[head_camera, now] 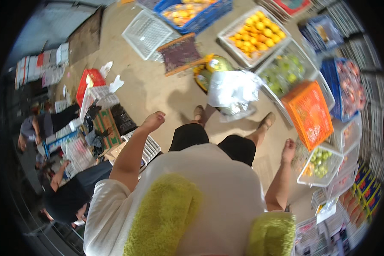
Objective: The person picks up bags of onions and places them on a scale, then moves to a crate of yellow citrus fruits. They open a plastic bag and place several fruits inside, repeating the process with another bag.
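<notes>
My left hand (154,121) hangs over the bare floor in front of me, its fingers loosely curled and nothing seen in it. Away to the right, my right hand (288,150) is also curled, with nothing seen in it, near the lower end of a tilted orange plastic crate (310,113). Beside that hand lies a white crate (302,179) with green and orange fruit. Ahead of my feet, shiny clear plastic wrap (233,88) partly covers a scale-like object (219,64) with yellow parts.
A white crate of orange fruit (256,33), a bagged-green-fruit crate (284,72) and a blue crate of reddish fruit (350,88) line the right. An empty white crate (147,35) and a small wood-edged stool (180,54) stand ahead. Other people (67,201) are at left by cartons (107,128).
</notes>
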`<state>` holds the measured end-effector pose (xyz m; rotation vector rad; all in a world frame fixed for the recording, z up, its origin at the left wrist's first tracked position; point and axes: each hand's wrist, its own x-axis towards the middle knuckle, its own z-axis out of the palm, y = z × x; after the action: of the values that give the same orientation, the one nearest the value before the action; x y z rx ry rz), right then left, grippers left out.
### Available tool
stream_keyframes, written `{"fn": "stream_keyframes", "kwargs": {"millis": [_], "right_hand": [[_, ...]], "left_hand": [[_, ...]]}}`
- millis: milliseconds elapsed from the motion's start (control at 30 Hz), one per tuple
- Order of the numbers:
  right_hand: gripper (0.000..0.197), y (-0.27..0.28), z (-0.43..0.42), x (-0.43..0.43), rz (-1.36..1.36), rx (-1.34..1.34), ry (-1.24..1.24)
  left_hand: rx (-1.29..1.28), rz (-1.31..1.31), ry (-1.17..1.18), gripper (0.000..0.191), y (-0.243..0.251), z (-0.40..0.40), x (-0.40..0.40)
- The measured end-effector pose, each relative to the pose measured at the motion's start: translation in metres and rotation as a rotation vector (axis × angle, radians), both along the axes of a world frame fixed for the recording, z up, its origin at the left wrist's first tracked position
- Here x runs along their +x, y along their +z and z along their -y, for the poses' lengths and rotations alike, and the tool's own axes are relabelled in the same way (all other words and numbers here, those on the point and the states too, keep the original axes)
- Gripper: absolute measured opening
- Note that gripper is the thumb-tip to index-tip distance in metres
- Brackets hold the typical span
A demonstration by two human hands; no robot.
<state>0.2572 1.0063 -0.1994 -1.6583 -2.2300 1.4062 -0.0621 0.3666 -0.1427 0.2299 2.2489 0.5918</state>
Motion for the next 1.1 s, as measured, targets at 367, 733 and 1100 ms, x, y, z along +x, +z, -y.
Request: {"fn": "stream_keyframes", "kwargs": {"millis": [367, 733, 1100], "right_hand": [[0.094, -0.148, 0.284, -0.244, 0.311, -0.645, -0.392], [0.034, -0.344, 0.275, -0.273, 0.140, -0.104, -0.739], [0.020, -0.177, 0.222, -0.260, 0.220, 0.038, -0.334]], "left_hand": [[-0.379, 0.525, 0.478, 0.019, -0.018, 0.405, 0.170], [-0.441, 0.368, 0.251, 0.029, -0.022, 0.168, -0.031], [0.083, 0.498, 0.348, 0.028, -0.010, 0.081, -0.154]]}}
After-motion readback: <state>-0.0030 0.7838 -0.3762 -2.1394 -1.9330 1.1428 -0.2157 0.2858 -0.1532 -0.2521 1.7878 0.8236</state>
